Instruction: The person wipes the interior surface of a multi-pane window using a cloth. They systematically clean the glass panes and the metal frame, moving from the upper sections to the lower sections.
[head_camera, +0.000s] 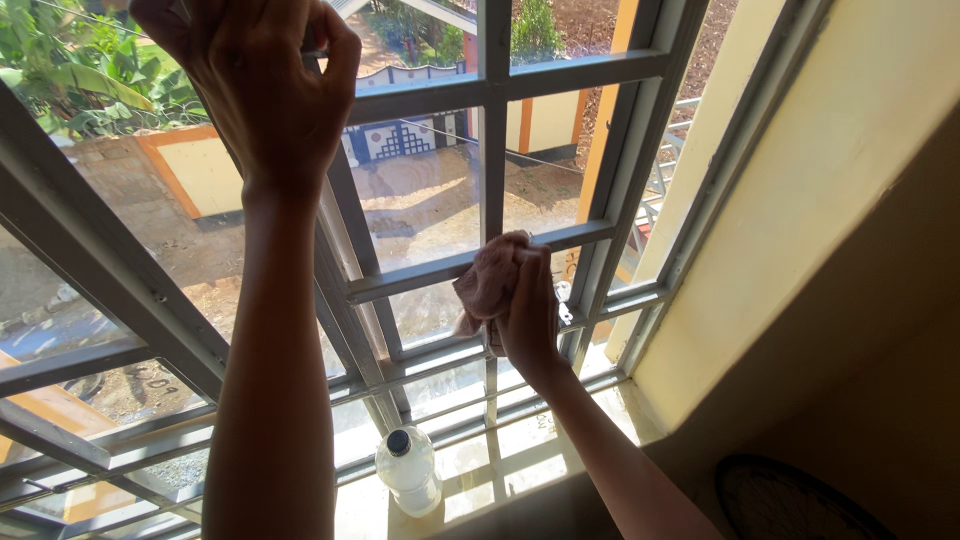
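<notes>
My right hand (525, 310), centre frame, has its grip bunched around a pinkish cloth (488, 280) pressed to the window pane (425, 215); soft, light, best held wadded. My left hand (265, 85), upper left, clenches the window bar (500, 95). A plastic bottle (408, 468) stands on the sill below.

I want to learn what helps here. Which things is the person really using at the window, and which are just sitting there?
In use:
- pink cloth, bunched in the right hand against the glass
- grey window frame, gripped high up by the left hand

Just sitting there:
- clear bottle with a dark cap, upright on the sill
- dark round thing, low right
</notes>
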